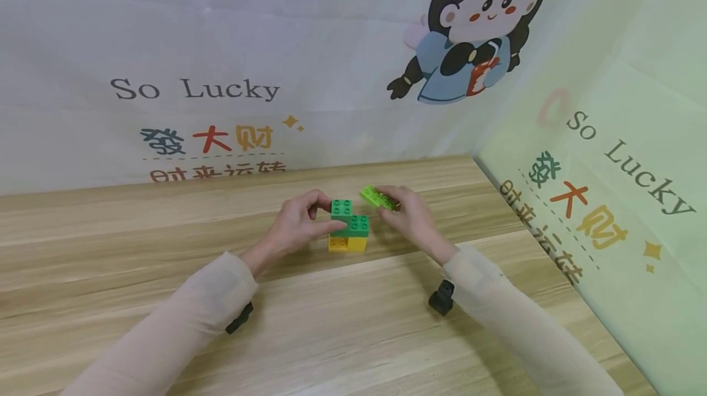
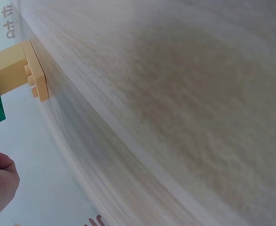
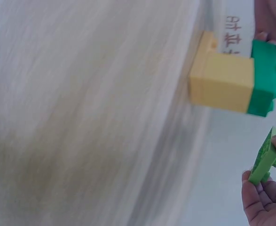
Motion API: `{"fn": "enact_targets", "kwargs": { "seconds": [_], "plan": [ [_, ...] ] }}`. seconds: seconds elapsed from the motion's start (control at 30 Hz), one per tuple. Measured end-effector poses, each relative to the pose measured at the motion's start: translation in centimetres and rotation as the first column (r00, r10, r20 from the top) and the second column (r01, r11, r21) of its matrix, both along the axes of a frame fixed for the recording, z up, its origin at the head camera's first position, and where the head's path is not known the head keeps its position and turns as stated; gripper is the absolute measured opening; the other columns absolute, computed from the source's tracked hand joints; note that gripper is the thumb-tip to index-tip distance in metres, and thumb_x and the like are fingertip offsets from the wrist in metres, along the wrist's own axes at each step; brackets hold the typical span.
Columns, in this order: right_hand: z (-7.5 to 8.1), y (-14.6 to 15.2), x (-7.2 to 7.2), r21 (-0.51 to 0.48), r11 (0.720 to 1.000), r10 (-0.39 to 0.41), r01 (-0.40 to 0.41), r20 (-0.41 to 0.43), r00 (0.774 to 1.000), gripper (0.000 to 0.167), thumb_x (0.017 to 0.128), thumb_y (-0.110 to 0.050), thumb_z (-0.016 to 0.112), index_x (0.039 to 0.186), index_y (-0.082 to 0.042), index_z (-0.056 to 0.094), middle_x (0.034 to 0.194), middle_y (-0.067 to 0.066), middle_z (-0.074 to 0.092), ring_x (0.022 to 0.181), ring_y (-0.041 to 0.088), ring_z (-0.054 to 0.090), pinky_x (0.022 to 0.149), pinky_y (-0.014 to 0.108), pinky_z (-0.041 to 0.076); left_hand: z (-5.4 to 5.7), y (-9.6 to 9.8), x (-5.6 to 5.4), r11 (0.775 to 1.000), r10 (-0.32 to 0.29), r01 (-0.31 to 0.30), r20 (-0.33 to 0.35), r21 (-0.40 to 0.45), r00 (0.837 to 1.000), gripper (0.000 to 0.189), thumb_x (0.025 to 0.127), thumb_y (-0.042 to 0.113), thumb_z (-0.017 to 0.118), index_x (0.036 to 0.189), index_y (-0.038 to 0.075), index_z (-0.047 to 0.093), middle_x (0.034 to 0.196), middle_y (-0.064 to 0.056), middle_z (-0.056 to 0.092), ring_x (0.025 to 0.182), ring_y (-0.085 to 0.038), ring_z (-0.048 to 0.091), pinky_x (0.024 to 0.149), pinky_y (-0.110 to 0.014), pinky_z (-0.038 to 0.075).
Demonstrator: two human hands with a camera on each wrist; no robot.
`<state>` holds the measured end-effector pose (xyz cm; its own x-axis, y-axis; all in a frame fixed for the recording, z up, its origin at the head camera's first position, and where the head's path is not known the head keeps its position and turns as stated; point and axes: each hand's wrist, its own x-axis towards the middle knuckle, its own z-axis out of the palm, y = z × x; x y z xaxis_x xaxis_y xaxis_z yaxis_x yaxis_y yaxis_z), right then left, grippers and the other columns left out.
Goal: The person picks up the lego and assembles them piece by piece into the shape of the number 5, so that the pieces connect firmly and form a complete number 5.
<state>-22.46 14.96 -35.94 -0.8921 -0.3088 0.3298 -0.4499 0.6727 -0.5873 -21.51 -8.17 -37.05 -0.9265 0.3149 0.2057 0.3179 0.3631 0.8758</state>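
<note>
A small stack of toy building bricks stands on the wooden table. Its base is a flat yellow plate brick (image 2: 36, 70) with a taller yellow brick (image 3: 222, 82) on it. Above these sits a green brick (image 1: 359, 226), and a second green brick (image 1: 341, 207) tops the left side. My left hand (image 1: 298, 223) pinches the green part from the left, thumb across the front and fingers behind. Just right of the stack, my right hand (image 1: 410, 217) holds a thin lime-green plate brick (image 3: 264, 157) between thumb and fingers, tilted and apart from the stack.
The wooden table (image 1: 309, 322) meets a printed white backdrop (image 1: 331, 132) behind and another printed sheet (image 1: 624, 156) on the right. Black wrist devices sit under both sleeves, one (image 1: 442, 298) by the right cuff.
</note>
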Motion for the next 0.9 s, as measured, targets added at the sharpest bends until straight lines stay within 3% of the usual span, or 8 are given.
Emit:
{"fn": "enact_targets", "kwargs": {
  "seconds": [0.37,0.63,0.9],
  "plan": [
    [1.6,-0.4,2.2,-0.084,0.985,0.141,-0.148,-0.084,0.986,0.030,0.085,-0.002,0.066,0.115,-0.005,0.066,0.114,0.014,0.065,0.103,0.028,0.059,0.083,0.042,0.051,0.0,0.0,-0.1,1.000,0.007,-0.007,0.009,-0.009,1.000,0.030,0.076,0.018,0.079,0.097,0.006,0.063,0.097,-0.008,0.067,0.069,-0.016,0.039,0.058,-0.023,0.031],
    [1.8,-0.9,3.2,-0.029,0.968,0.241,-0.249,-0.167,0.956,0.030,0.083,-0.001,0.068,0.113,-0.005,0.067,0.112,0.016,0.062,0.100,0.028,0.060,0.075,0.038,0.054,-0.1,-0.1,-0.1,1.000,0.001,-0.001,-0.002,0.003,1.000,0.030,0.076,0.018,0.079,0.098,0.005,0.063,0.097,-0.009,0.068,0.068,-0.016,0.038,0.058,-0.022,0.030],
    [1.9,-1.0,3.2,0.049,0.962,0.271,-0.267,-0.206,0.940,0.029,0.084,-0.001,0.068,0.113,-0.006,0.068,0.112,0.015,0.061,0.099,0.026,0.059,0.076,0.035,0.053,-0.2,-0.1,-0.1,1.000,0.003,-0.003,-0.012,0.011,1.000,0.027,0.076,0.017,0.079,0.097,0.007,0.065,0.098,-0.007,0.069,0.067,-0.017,0.038,0.058,-0.023,0.029]
  ]
}}
